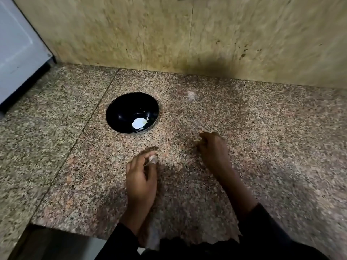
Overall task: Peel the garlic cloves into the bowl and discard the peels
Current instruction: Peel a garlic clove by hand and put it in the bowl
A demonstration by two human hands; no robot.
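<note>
While both hands hover low over the speckled granite counter (244, 119), the left hand (141, 177) pinches a pale scrap of garlic peel (153, 159) at its fingertips; the right hand (214, 149) is curled around something pale, too blurred to identify; a black bowl (120, 113), beyond the left hand, contains a peeled garlic clove (139, 123).

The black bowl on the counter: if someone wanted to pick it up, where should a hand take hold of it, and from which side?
Take the black bowl by its rim, thumb over the edge, probably from its near right side. It stands upright with no handle, so the rim is its only grippable edge. That side faces both hands, and the granite counter there lies open. The garlic clove sits low inside, clear of the fingers.
</note>
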